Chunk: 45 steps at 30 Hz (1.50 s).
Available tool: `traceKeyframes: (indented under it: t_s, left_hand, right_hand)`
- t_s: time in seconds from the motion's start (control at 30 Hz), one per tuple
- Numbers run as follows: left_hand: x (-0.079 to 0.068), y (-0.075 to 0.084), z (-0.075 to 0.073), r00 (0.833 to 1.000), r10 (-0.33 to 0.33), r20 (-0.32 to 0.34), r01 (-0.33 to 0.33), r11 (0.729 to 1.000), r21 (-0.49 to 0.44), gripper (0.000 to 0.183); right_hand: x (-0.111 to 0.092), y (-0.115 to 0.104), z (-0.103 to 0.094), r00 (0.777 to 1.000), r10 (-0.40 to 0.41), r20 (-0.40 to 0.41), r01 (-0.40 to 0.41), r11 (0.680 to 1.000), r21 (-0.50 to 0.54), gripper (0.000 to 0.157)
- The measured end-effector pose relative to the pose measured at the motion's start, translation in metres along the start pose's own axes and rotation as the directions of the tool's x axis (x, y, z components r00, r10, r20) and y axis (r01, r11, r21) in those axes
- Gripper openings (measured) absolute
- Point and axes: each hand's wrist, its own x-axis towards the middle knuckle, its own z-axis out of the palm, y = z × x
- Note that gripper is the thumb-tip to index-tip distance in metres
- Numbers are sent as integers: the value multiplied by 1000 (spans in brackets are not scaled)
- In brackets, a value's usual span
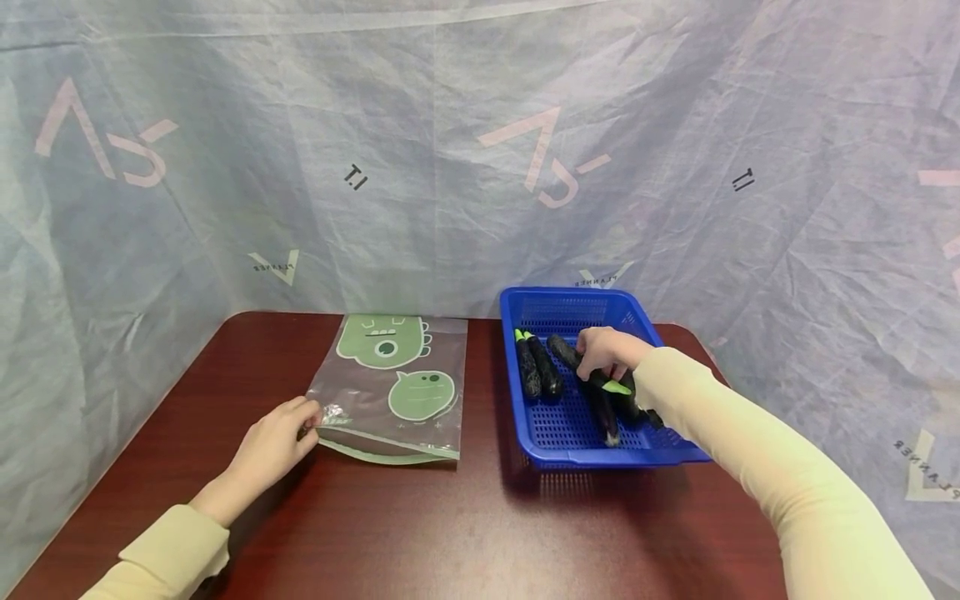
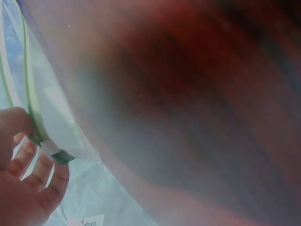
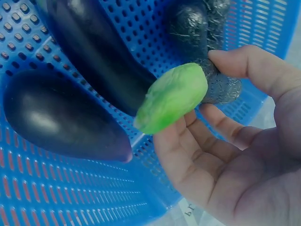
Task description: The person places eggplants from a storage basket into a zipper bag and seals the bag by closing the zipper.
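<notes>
My left hand (image 1: 276, 443) pinches the near left corner of a clear zip bag (image 1: 367, 404) printed with green cartoon dinosaurs. The bag lies flat, its green-edged mouth slightly parted towards me. In the left wrist view, fingers curl at the end of the green zip strip (image 2: 60, 157). Over the blue basket (image 1: 536, 456), my right hand (image 1: 609, 353) grips a dark, bumpy cucumber (image 1: 564, 352) with a pale green end (image 3: 174, 98). Below it lie smooth purple eggplants (image 3: 66, 115), partly hidden by the hand. Two more dark cucumbers (image 1: 546, 367) rest along the basket's left side.
A reddish-brown table (image 1: 375, 533) carries both the bag and the basket, with a gap between them. Grey printed fabric (image 1: 420, 167) hangs behind the table and at its sides. The basket's perforated walls rise around the vegetables.
</notes>
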Motion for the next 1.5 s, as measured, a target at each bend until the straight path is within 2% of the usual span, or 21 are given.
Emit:
traceKeyframes:
  t_s: [0.1, 0.2, 0.5, 0.63, 0.87, 1.03, 1.33, 1.5]
  left_hand:
    - [2, 0, -1, 998, -3, -70, 3, 1000, 1, 27]
    - [3, 0, -1, 994, -17, -112, 16, 1000, -10, 26]
    - [6, 2, -2, 988, -43, -148, 32, 997, -76, 25]
    - [5, 5, -2, 987, -71, -142, 57, 994, -98, 25]
    - [6, 10, -3, 981, -148, -129, 134, 985, -113, 22]
    - [10, 12, -1, 973, -177, -150, 158, 979, -130, 20]
    - [13, 15, 2, 954, -216, -208, 173, 963, -205, 21]
    - [13, 15, 4, 941, -252, -226, 194, 949, -249, 20]
  right_hand:
    - [-4, -2, -5, 1000, -3, -1, 3, 1000, 4, 58]
    - [-8, -4, -9, 1000, -12, -16, 12, 1000, 5, 59]
    - [-13, -7, -15, 986, -122, -115, 119, 992, -31, 60]
    - [-19, -10, -18, 966, -196, -168, 193, 981, -38, 61]
    - [-34, -20, -20, 912, -304, -275, 298, 952, -67, 58]
    - [-43, -26, -19, 878, -337, -340, 333, 940, -72, 55]
    - [-54, -34, -15, 840, -361, -405, 363, 929, -74, 54]
    - [-58, -39, -10, 811, -385, -439, 391, 917, -81, 55]
